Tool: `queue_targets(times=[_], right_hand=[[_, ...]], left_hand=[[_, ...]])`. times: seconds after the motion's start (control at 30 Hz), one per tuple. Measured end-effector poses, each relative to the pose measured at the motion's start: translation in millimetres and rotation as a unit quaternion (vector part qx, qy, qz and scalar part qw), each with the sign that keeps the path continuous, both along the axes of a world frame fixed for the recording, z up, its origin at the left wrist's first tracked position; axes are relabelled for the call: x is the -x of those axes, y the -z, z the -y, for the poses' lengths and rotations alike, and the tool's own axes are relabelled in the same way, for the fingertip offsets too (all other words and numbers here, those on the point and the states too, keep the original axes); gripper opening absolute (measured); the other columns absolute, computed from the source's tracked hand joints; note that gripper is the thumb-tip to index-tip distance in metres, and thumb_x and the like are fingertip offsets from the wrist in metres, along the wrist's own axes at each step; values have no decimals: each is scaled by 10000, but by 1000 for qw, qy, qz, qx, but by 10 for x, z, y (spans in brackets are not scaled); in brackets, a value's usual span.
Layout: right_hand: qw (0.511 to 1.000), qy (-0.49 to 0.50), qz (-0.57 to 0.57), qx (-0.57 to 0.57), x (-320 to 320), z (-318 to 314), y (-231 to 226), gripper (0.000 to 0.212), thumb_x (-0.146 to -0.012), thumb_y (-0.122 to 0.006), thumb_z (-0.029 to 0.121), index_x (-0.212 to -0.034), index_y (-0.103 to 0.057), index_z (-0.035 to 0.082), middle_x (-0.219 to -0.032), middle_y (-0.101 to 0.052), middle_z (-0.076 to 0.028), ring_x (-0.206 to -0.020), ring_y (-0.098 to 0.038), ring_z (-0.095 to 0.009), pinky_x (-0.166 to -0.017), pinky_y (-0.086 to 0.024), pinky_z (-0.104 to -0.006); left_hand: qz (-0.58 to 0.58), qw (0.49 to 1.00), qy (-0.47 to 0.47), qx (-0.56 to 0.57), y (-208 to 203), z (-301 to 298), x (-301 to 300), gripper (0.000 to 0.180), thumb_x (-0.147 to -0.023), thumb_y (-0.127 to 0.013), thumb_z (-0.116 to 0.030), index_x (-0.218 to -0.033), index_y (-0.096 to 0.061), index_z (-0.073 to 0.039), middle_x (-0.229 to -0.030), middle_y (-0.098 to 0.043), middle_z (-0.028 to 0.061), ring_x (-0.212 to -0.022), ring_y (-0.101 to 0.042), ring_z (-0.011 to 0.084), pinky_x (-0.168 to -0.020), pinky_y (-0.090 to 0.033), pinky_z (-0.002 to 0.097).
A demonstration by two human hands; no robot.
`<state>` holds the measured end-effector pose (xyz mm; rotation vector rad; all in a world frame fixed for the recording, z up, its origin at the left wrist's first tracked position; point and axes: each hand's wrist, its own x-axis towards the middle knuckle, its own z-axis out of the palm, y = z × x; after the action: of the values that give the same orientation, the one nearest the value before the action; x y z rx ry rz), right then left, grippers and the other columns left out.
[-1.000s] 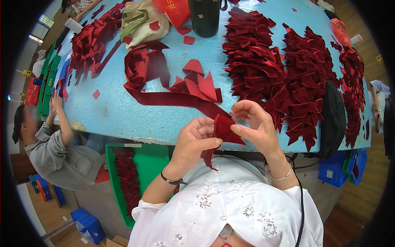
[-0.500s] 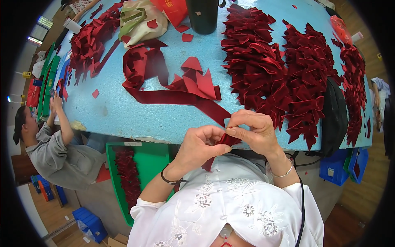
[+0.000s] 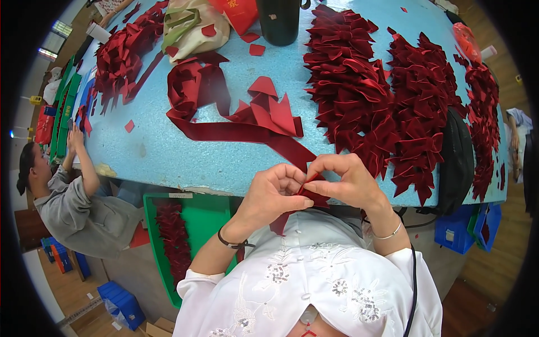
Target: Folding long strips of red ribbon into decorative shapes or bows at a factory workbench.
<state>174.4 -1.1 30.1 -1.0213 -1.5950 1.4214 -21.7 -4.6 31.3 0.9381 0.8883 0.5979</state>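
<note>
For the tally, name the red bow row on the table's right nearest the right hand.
The leftmost bow row, ending just beyond the right hand; the middle row lies beside the black bag, the last row past it.

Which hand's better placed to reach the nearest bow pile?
Right hand, probably: the bow pile lies just beyond it, while the left hand sits farther left. Both are occupied with red ribbon.
</note>
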Motion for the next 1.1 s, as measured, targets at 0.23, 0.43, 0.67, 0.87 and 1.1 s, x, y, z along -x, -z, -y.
queue_targets(times=[0.23, 0.43, 0.67, 0.87, 1.1], right_hand=[[994, 73, 22, -73, 119, 64, -3, 79, -772, -693, 36, -815, -649, -13, -709, -627, -31, -675, -575, -117, -639, -451, -252], [990, 94, -33, 97, 62, -13, 104, 75, -757, -696, 28, -810, -658, -9, -773, -626, -63, -732, -579, -151, -663, -450, -267], [986, -3, 35, -163, -79, -61, -113, 125, -730, -712, 25, -849, -670, 20, -898, -617, -81, -848, -579, -169, -737, -440, -286], [956, -63, 122, -258, -117, -61, -102, 162, -674, -707, 3, -825, -659, 35, -950, -609, -76, -904, -567, -237, -863, -405, -387], [942, -80, 158, -284, -139, -61, -134, 142, -655, -699, 7, -780, -639, 35, -988, -595, -79, -973, -547, -271, -922, -385, -450]], left_hand=[[-27, 999, 31, -22, 72, -37, -46, 281, -698, -712, 76, -935, -588, -11, -813, -631, 17, -688, -569, 45, -612, -466, 174], [-47, 998, 25, -37, 56, -41, -1, 356, -696, -732, 36, -1005, -559, -1, -771, -624, 14, -669, -559, 47, -601, -452, 187], [-68, 994, 67, -46, -22, -63, 28, 447, -694, -757, -25, -1068, -515, 11, -744, -635, 33, -653, -560, 58, -582, -434, 206], [-84, 989, 87, -84, -73, -61, -17, 493, -686, -749, 2, -1112, -502, 12, -785, -649, 41, -694, -567, 69, -638, -449, 214], [-108, 984, 97, -100, -63, -65, -40, 506, -686, -741, 12, -1125, -491, 10, -788, -650, 46, -724, -571, 80, -687, -458, 233]])
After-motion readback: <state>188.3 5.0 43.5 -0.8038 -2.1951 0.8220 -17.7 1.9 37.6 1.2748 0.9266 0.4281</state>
